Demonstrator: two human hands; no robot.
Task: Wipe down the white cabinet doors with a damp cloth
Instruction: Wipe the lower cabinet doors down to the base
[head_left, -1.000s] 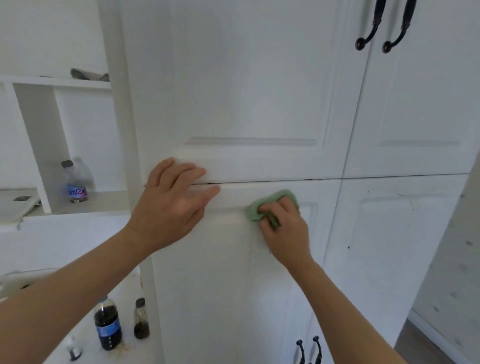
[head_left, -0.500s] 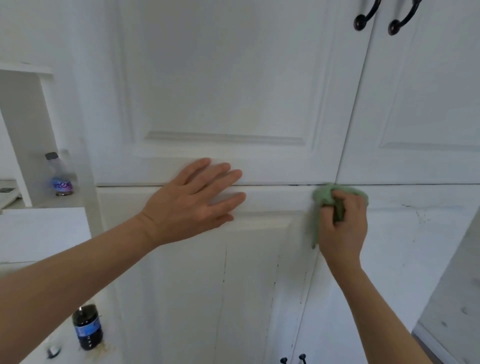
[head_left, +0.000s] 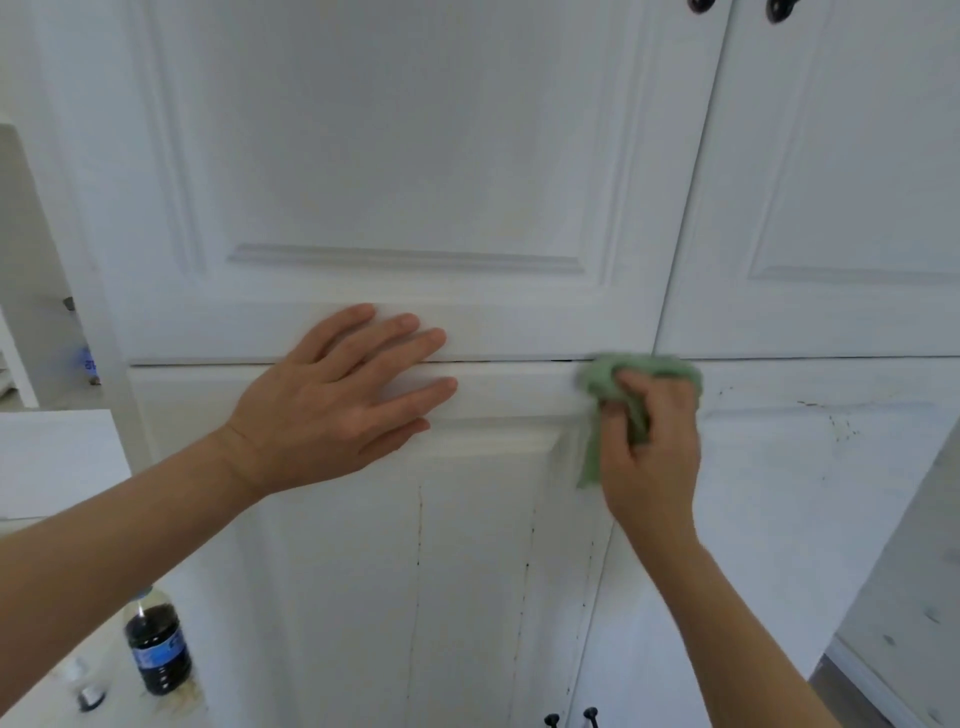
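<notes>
Four white cabinet doors are shown, two upper and two lower, met by a horizontal seam (head_left: 519, 359) and a vertical seam. The left hand (head_left: 332, 405) is laid flat, fingers straight and spread, across the horizontal seam, with fingertips on the upper left door (head_left: 405, 156) and palm on the lower left door (head_left: 415, 571). The green cloth (head_left: 602, 374) is bunched in the curled fingers of the right hand (head_left: 649, 452) and pressed against the top right corner of the lower left door, touching both seams, with a tail of cloth hung below the thumb. Bare door surface is left open to the right across the lower right door (head_left: 805, 493), which is marked with dark scuffs, and downward along the streaked panel. Compared with half a second ago, the cloth is seen at nearly the same junction of seams, while the view has been brought closer and the upper handles pushed to the top edge. Two upper handle ends (head_left: 701, 5) and two lower handle knobs (head_left: 589, 713) are counted. One dark bottle (head_left: 156, 649) is stood on the bench (head_left: 31, 712) at lower left; a second bottle (head_left: 88, 358), mostly hidden, is seen on a shelf beyond the cabinet's left edge.
</notes>
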